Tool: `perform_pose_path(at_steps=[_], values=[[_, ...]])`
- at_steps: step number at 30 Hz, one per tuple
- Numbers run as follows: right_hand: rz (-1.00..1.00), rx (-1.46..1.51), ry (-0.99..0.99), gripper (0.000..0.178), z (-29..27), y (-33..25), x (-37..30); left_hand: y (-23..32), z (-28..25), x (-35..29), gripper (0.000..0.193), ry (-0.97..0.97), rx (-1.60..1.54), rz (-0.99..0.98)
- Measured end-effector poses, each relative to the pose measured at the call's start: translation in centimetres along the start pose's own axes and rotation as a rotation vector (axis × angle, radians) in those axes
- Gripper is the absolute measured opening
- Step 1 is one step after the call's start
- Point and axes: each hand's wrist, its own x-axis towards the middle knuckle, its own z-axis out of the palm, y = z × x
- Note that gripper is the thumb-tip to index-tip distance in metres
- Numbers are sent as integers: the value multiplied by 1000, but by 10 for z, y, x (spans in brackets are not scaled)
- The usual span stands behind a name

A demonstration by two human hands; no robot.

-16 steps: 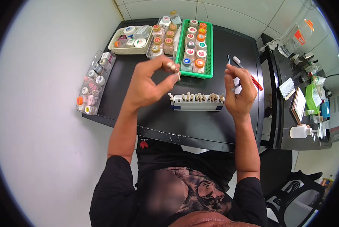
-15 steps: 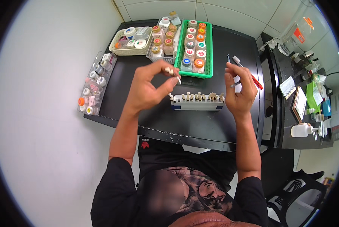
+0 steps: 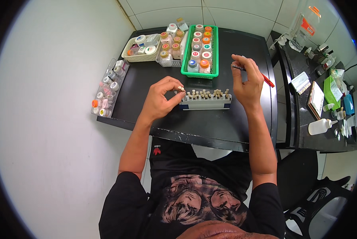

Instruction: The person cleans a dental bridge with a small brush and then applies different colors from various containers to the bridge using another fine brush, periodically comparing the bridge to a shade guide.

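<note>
My left hand (image 3: 161, 98) is closed in a pinch on a small tooth-coloured dental piece (image 3: 181, 88), just beside the left end of a shade guide. The shade guide (image 3: 206, 106) is a white holder with blue ends, standing on the black table with a row of tooth-shaped tabs (image 3: 204, 94) along its top. My right hand (image 3: 248, 83) is raised right of the guide, its fingers closed around a thin dark tool (image 3: 237, 67). Most of that tool is hidden. Behind this hand, red handles (image 3: 268, 81) lie on the table.
A green basket (image 3: 216, 59) of capped jars stands behind the guide. Left of it are a clear bin of bottles (image 3: 170, 61), a cream basket (image 3: 140, 58) and a clear tray of small jars (image 3: 110, 85). At right, a side counter holds a white squeeze bottle (image 3: 319, 126) and a notebook (image 3: 316, 99).
My left hand has lowered with the dental piece to the guide's left end. My right hand has shifted slightly left and up, now covering the toothbrush-like tool behind it. The view has shifted slightly.
</note>
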Motion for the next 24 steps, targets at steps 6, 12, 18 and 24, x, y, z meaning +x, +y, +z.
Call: perform_pose_path(at_steps=[6, 12, 18, 24], values=[[14, 29, 10, 24, 0, -2, 2, -7, 4, -3, 11, 15, -6, -31], [53, 82, -50, 25, -1, -2, 0, -12, 7, -5, 12, 35, -25, -26], [58, 69, -92, 27, 0, -4, -1, -11, 8, -6, 11, 55, -41, -17], [95, 76, -163, 26, 0, -4, -2, -14, 7, -11, 10, 10, -40, -13]])
